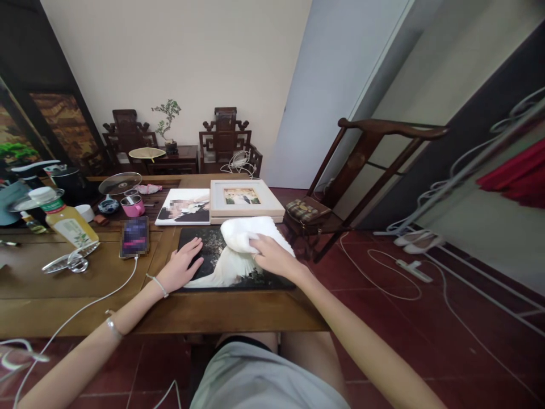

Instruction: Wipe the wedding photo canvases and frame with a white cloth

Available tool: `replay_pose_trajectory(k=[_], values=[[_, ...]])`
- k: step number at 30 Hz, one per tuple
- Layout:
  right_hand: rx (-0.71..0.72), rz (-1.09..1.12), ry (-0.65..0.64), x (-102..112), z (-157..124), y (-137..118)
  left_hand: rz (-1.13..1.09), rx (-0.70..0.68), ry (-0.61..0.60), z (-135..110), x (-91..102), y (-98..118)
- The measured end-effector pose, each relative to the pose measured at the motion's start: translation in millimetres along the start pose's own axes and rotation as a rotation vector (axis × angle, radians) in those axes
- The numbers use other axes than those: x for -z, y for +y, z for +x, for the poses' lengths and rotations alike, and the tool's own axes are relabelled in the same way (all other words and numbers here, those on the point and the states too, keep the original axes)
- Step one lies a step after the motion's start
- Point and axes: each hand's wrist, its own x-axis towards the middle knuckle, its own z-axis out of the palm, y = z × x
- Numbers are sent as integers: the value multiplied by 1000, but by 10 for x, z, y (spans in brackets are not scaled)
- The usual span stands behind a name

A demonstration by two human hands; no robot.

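One white cloth (247,233) sits on one dark photo print (208,238) at our desk's (213,315) near edge. Our right hand (272,255) holds it in its grip; our left hand (183,267) lies flat, grip wide, on the print. One framed photo (244,199) and one unframed picture (185,205) lie behind.

Reaching forward with both bare arms; pressing flat, palm down, with the left hand (184,267), fingers spread; gripping with the right hand (272,257), fingers curled.

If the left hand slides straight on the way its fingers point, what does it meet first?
Most likely the white cloth under the right hand. The left hand lies flat on the dark photo print, fingers aimed forward and rightward, and the cloth lies in that line; depth is unclear.
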Motion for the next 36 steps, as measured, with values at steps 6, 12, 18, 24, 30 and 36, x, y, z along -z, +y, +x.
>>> replay_pose_trajectory(k=[6, 12, 18, 24, 30, 36], values=[[32, 41, -81, 23, -578, -385, 9, 3, 5, -3, -10, -5], [39, 149, -288, 237, -1076, -793, 17, 2, -1, -1, -14, -15], [52, 117, -198, 191, -762, -666, 16, -2, -2, 2, -24, -25], [6, -37, -63, 37, -63, -399, -2, 0, 6, 1, -26, -23], [-5, -112, -34, -49, 309, -293, -1, 2, -4, 0, -16, -17], [40, -91, -56, -82, 81, -462, -3, 16, -1, -2, -21, -17]])
